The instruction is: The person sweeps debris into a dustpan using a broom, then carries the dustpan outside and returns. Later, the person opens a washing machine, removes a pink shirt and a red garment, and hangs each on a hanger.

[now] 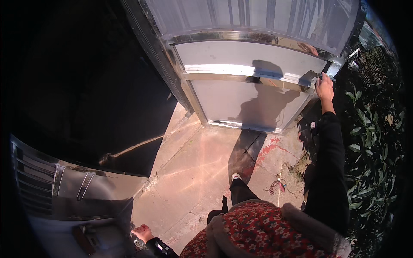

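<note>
A metal-framed door (258, 101) with pale lower panels and a glazed upper part stands ahead of me. At its right edge my right hand (325, 89) is closed round a small door handle (322, 76), most of which the fingers hide. My right arm is stretched far forward in a black sleeve. Low on the left, my left hand (145, 233) hangs beside my body with its fingers curled together. What it holds, if anything, is too small and dark to make out. My shadow falls across the door panels.
Leafy green plants (365, 142) crowd the right side. A dark opening (94, 99) lies to the left, above a shiny metal barred panel (36, 180). The concrete floor (185, 159) has cracks and red paint patches. A reddish tangle of cord (279, 185) lies near my feet.
</note>
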### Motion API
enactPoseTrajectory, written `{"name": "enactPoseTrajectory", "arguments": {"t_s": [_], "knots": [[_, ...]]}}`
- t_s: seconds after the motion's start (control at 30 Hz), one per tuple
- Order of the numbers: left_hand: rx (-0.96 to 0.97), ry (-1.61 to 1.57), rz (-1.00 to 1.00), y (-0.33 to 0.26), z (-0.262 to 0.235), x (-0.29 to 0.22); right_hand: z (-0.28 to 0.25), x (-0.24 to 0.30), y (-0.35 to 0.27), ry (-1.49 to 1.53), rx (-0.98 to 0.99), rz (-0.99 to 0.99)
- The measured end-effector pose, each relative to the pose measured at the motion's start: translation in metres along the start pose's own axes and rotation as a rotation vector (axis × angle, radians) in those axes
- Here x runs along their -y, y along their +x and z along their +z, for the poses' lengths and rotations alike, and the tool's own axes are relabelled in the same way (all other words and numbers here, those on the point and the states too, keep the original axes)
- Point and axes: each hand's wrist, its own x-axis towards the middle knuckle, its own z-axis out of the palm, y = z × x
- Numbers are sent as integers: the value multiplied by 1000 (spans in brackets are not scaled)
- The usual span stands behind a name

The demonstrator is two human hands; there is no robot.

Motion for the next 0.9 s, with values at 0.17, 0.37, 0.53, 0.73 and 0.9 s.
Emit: {"name": "enactPoseTrajectory", "arguments": {"t_s": [0.17, 0.37, 0.53, 0.73, 0.9], "knots": [[59, -50, 116, 11, 18, -4, 40, -15, 66, -44, 278, -136], [10, -84, 124, 44, 130, 16, 52, -22, 42, -379, 119, -124], [42, -79, 48, 109, 245, 38, 19, -1, 2, -427, 157, -9], [-25, -36, 16, 240, 343, 31, -48, 80, -111, -859, 41, 113], [41, 17, -111, 329, 388, 21, 13, 339, -243, -256, 767, 10]]}}
